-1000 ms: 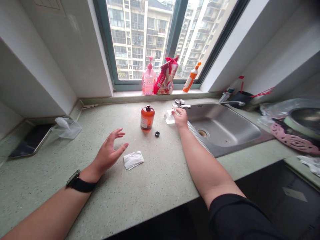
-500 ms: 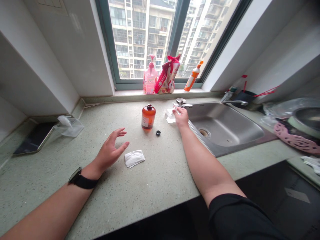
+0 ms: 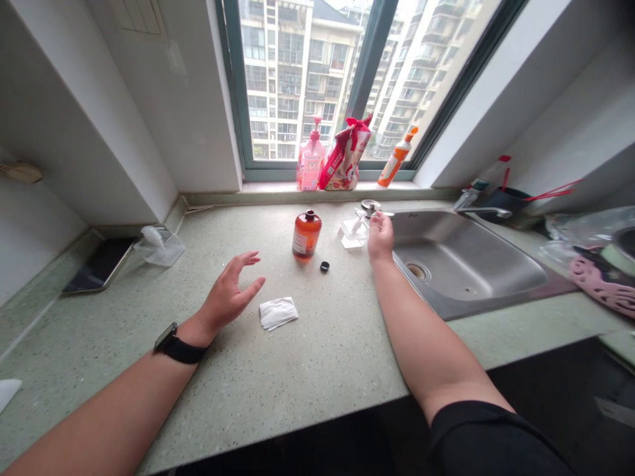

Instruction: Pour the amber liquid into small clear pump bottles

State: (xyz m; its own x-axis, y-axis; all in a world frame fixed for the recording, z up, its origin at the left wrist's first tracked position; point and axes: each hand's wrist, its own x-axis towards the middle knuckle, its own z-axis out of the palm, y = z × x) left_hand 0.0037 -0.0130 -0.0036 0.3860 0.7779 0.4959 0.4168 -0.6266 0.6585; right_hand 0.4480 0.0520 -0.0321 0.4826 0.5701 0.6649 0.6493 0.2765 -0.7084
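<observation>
Hands well apart over grey-green speckled bench [image 3: 278, 390]. Left hand [image 3: 231, 291]: empty, fingers loosely spread, thumb wide of them, black watch with dark strap [image 3: 186, 350] at wrist. Nearest thing is white folded tissue [image 3: 278, 313], flat on bench, just off thumb, no contact. Right hand [image 3: 381, 238]: reaches to sink's near-left edge, fingers bent and close together; can't tell how far open or if it has hold of anything. Clear boxy container with whitish top [image 3: 353, 233] stands just beside it; touching or not, can't tell.

Between hands, farther back: translucent amber bottle with pale label [image 3: 307, 237], upright on bench, neck uncapped. Small round black cap [image 3: 325, 266] lies on bench in front of it, slightly right.

Outward: stainless-steel sink [image 3: 486, 254] right of right hand. Second clear container with white top [image 3: 159, 250] at far left, beside flat dark-screened device [image 3: 96, 266]. On windowsill, left to right: pink pump bottle [image 3: 311, 166], red-and-white plastic bag [image 3: 347, 158], orange-and-white squeeze bottle [image 3: 395, 160], leaning.
</observation>
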